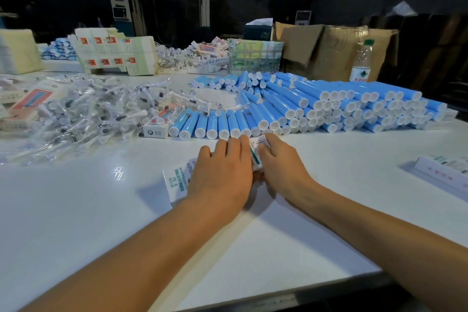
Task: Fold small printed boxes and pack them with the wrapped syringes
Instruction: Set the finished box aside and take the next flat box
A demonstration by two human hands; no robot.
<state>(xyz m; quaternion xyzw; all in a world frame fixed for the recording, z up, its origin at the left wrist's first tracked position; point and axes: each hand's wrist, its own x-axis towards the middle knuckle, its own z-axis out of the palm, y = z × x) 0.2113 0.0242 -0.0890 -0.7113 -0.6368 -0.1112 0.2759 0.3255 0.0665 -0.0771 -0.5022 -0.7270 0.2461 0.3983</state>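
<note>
The white table [76, 210] carries a big stack of blue tubes [342, 106] at far right and a heap of wrapped syringes [83, 114] at far left, so most packing looks undone; a few finished boxes [155, 130] lie beside the heap. Near centre, a printed box [177, 182] lies partly folded. The left hand [222, 172] presses on it with fingers flat, while the right hand [281, 162] pinches its far flap

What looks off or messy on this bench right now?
Mostly tidy stock, but the wrapped syringes lie in a loose, sprawling heap on the left, with a small printed box half buried at its edge. The blue tubes are stacked neatly.
</note>
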